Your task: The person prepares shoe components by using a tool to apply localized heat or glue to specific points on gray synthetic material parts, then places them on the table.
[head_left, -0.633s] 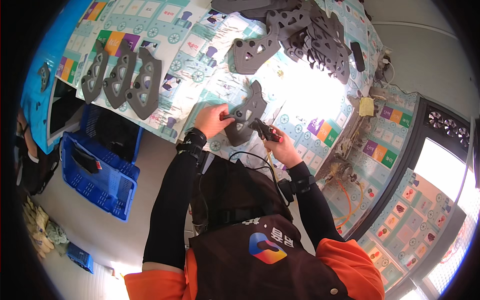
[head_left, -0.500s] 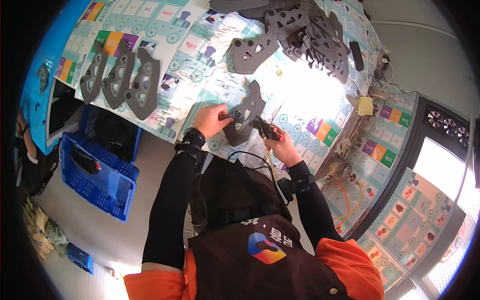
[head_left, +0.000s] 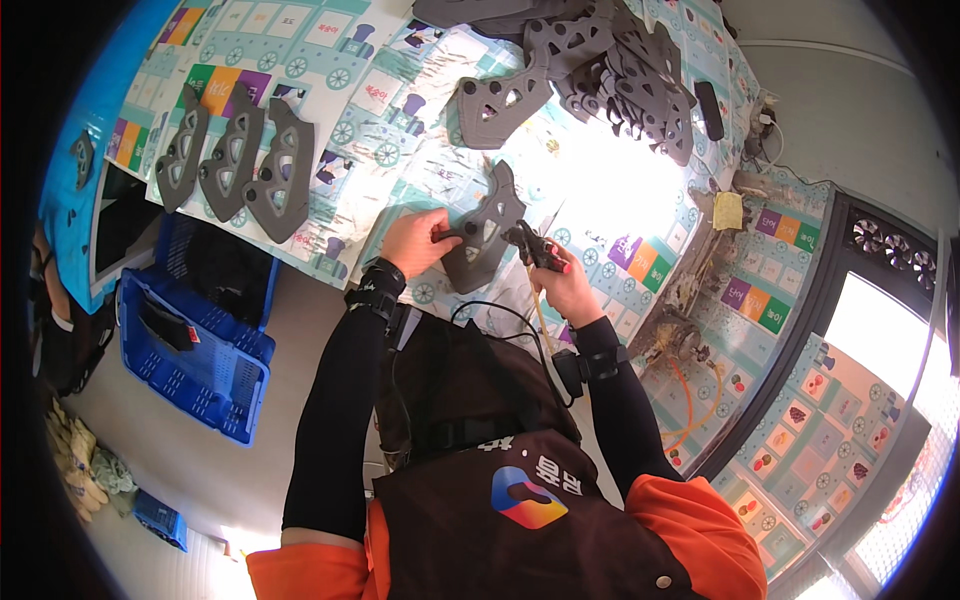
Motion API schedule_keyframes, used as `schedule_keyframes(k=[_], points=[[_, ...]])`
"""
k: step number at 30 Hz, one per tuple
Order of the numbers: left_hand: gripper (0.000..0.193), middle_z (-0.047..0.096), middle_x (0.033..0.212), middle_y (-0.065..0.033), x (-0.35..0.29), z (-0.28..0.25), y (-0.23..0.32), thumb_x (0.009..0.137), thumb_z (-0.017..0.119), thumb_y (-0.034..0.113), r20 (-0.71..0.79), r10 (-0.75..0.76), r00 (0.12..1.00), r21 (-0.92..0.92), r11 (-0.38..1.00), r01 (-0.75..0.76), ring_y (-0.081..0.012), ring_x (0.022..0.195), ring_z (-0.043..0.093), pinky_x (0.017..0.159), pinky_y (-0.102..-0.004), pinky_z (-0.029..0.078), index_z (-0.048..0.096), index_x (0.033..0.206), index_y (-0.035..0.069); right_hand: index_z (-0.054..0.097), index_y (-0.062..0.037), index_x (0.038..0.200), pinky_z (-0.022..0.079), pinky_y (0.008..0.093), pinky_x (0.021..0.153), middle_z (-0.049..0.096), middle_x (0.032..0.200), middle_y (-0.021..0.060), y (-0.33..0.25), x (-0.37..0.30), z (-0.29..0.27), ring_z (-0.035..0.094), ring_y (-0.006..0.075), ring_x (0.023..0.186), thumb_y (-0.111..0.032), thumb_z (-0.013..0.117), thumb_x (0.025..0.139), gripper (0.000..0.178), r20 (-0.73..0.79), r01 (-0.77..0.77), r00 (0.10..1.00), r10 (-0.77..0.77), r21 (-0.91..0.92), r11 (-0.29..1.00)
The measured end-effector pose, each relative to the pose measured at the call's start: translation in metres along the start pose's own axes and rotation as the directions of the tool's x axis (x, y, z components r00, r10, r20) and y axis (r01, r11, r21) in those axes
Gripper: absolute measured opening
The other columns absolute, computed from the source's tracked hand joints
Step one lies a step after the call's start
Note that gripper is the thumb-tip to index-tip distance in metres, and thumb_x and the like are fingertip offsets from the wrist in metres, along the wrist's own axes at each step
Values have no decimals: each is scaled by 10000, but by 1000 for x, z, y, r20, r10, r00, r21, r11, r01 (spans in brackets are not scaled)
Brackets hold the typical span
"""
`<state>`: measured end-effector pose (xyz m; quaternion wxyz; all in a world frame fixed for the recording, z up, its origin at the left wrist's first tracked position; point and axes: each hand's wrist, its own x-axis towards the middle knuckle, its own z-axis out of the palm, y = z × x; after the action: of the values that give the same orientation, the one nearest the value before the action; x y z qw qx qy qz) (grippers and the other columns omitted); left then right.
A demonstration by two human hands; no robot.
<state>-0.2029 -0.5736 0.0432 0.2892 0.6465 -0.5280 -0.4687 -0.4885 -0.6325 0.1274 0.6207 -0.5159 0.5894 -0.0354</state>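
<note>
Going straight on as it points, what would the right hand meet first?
Probably the dark grey perforated plate held by the left hand: the black-and-red hand tool in the right hand points toward it, though depth is unclear.

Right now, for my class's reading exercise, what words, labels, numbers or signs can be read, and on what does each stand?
Brown apron: white characters beside a multicoloured logo, not copied here.
Table covering: words on coloured blocks and white cards, not copied; some too small.
Matching sheet at right: similar lettered blocks, not copied.
Grey perforated piece: no lettering visible.
</note>
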Motion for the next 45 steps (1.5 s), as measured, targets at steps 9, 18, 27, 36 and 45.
schedule_keyframes(k=[9, 18, 27, 36, 45], points=[[318, 596, 657, -43, 0, 1, 0, 845, 862, 227, -13, 12, 1000, 3, 1000, -12, -186, 590, 581, 571, -343, 463, 597, 837, 53, 643, 9, 1265, 527, 293, 695, 698, 901, 40, -1, 5, -1, 633, 118, 717, -54, 624, 839, 431, -83, 22, 996, -20, 18, 1000], [324, 595, 653, -47, 1, 0, 3, 845, 867, 223, -13, 6, 1000, -5, 1000, -6, -189, 582, 579, 566, -342, 461, 592, 830, 53, 659, -17, 1137, 508, 294, 674, 658, 818, 34, -18, 4, -1, 612, 123, 694, -51, 607, 837, 307, -119, 33, 992, -33, -1, 999], [309, 597, 659, -49, 1, 1, 1, 841, 865, 219, -15, 3, 1000, -10, 1000, -3, -192, 590, 582, 570, -344, 463, 604, 832, 54, 557, 48, 1427, 530, 292, 676, 694, 888, 51, -11, 11, 2, 630, 125, 698, -60, 623, 873, 568, -166, 51, 985, -44, 35, 998], [301, 611, 680, -53, -1, 1, 0, 839, 865, 213, -10, -19, 1000, -13, 1000, 19, -191, 613, 599, 590, -342, 478, 615, 846, 45, 467, 76, 1524, 530, 284, 688, 695, 891, 48, -21, 14, 0, 624, 123, 695, -54, 634, 872, 686, -90, 62, 994, -62, -8, 998], [303, 622, 694, -65, 1, 1, 1, 832, 872, 213, -8, -8, 1000, -33, 999, 8, -210, 621, 609, 595, -348, 482, 626, 867, 39, 493, 83, 1492, 517, 286, 681, 691, 886, 48, -22, 16, 7, 615, 118, 697, -57, 626, 869, 652, -126, 56, 991, -50, 50, 997]])
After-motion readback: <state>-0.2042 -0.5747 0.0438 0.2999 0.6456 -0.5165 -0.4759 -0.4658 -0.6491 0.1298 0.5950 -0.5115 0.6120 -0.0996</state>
